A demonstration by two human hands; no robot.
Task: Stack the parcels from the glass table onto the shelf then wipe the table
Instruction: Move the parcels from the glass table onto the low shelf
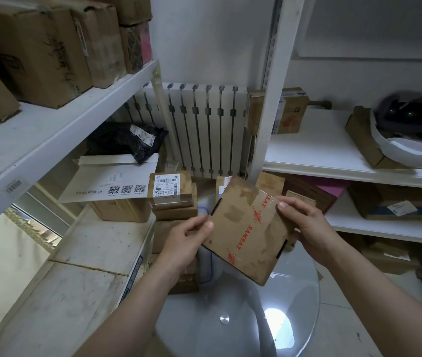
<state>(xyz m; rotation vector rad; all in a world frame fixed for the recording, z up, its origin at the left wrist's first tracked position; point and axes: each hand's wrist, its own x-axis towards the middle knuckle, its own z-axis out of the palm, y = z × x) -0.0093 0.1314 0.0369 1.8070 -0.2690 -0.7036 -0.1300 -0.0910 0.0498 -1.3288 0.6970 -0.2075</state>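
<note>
A flat brown cardboard parcel [246,228] with red tape lettering is held tilted above the far edge of the round glass table [233,310]. My left hand [189,240] grips its left edge and my right hand [305,222] grips its right edge. Beyond my left hand, small brown parcels [171,197] stand in a stack, the top one bearing a white label. The left shelf [93,253] runs alongside the table at about the same height.
Cardboard boxes [45,47] fill the upper left shelf. A white envelope [112,179] and a black bag [130,140] lie on boxes at the lower left shelf's back. A radiator [204,124] stands behind. The right shelves [333,155] hold boxes and a helmet [411,135].
</note>
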